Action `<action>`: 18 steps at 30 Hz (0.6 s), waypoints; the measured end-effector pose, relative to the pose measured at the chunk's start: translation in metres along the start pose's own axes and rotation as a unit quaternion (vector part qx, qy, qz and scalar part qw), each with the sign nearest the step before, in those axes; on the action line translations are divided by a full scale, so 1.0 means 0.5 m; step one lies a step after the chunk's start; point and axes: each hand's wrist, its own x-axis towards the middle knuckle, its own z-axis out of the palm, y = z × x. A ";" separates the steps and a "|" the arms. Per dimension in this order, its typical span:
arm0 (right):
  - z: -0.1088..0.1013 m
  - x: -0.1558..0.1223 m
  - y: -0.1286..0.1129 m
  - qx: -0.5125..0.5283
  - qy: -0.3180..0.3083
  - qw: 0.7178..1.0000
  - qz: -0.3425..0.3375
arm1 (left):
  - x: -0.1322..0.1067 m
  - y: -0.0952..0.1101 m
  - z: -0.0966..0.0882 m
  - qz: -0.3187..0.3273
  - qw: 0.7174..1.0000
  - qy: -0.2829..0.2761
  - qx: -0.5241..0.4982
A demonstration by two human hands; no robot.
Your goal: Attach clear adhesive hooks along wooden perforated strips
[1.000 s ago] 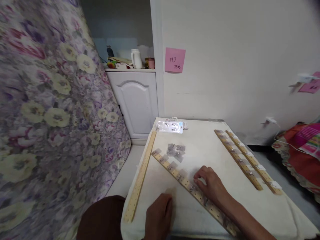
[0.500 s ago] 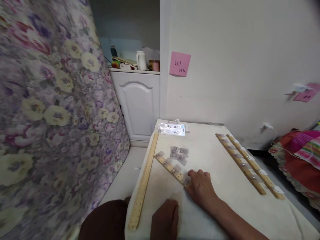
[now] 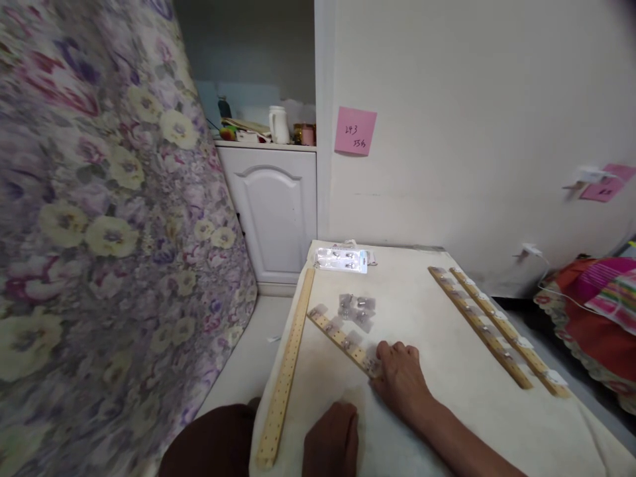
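My right hand (image 3: 401,377) is closed at the near end of a short wooden strip (image 3: 334,334) with rows of small holes. Its thumb side presses against that end, and its curled fingers lie beside the last small clear packet (image 3: 370,364) on the strip. More clear packets with small metal parts sit along the strip. Beyond it lies a loose cluster of similar packets (image 3: 356,310). My left hand (image 3: 330,438) rests curled on the table's near side, closed, its fingertips hidden from view. To its left a long wooden strip with holes (image 3: 287,371) lies bare.
On the right of the cloth-covered table (image 3: 412,298) lie two more strips, an inner one (image 3: 479,326) and an outer one (image 3: 511,334), both carrying packets. A clear blister pack (image 3: 340,260) lies at the far edge. A floral curtain (image 3: 114,232) hangs on the left.
The view has shifted slightly. Both hands keep nearly the same pose and place, and the strips and packets look unchanged.
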 end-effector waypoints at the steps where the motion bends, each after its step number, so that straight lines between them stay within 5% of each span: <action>1: 0.001 0.000 -0.001 -0.002 -0.001 1.000 -0.001 | 0.000 0.000 0.001 0.001 1.000 0.004 -0.001; 12: -0.011 0.002 0.008 -0.003 0.008 1.000 0.016 | 0.002 0.000 -0.006 0.010 1.000 0.007 0.012; 18: -0.030 -0.009 0.024 0.014 0.005 0.999 0.034 | -0.008 -0.018 0.019 0.010 1.000 0.026 -0.001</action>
